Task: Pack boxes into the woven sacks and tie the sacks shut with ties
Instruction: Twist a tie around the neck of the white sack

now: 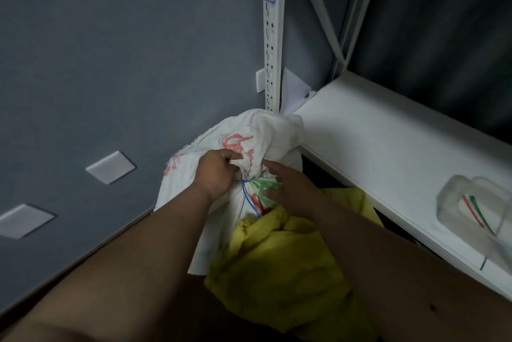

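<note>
A white metal rack [388, 131] is standing against the grey wall [124, 50]; its post label is too blurred to read. Left of the rack, a crumpled white woven sack [210, 147] with illegible red and green print is leaning. A yellow sack [277, 253] is lying below it. The left hand [219, 172] is clenching the white sack's gathered neck; the right hand [291, 189] is resting on it, fingers loose. A thin blue tie [249, 199] is hanging from the neck.

Crinkled woven white sack [210, 192]; matt white metal shelf [388, 147].

A storeroom: white slotted metal shelving [388, 131] (upright punched with holes) against grey wall [124, 50]
</note>
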